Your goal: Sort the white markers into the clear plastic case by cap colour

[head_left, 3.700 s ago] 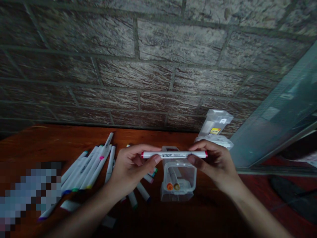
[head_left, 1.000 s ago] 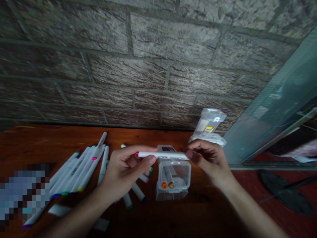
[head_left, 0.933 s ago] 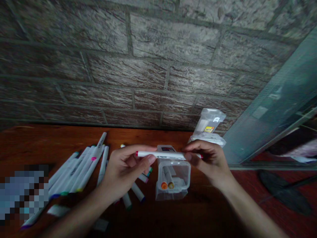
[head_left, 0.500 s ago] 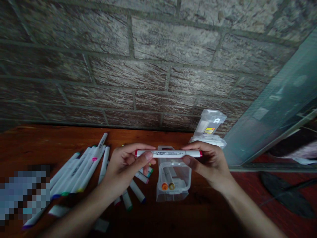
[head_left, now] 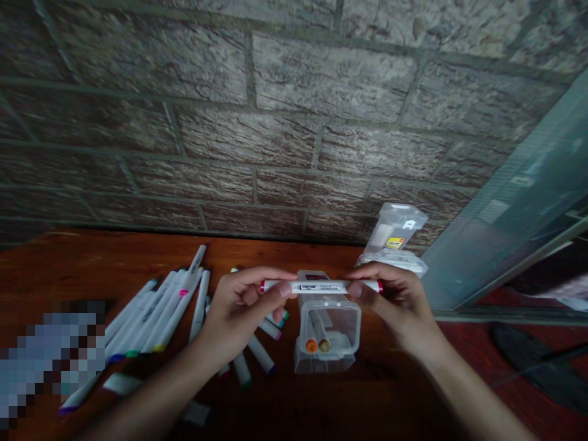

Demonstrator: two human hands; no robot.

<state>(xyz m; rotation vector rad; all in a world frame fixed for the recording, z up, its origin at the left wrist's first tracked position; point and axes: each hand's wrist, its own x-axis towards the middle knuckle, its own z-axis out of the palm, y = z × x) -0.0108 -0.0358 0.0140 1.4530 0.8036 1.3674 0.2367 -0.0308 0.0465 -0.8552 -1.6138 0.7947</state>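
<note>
Brick wall [head_left: 285, 67] stands beyond your hands, wooden table [head_left: 257, 245] runs below them, and loose markers [head_left: 154, 312] are spread to the left of and beyond your left hand [head_left: 250, 300]. That hand and your right hand [head_left: 392, 297] are both nearly closed, thumb to fingers, over a clear box [head_left: 324, 365] with two markers [head_left: 311, 344] inside; the white red-capped marker [head_left: 321, 286] lies level between your hands, pinched near both ends.
</note>
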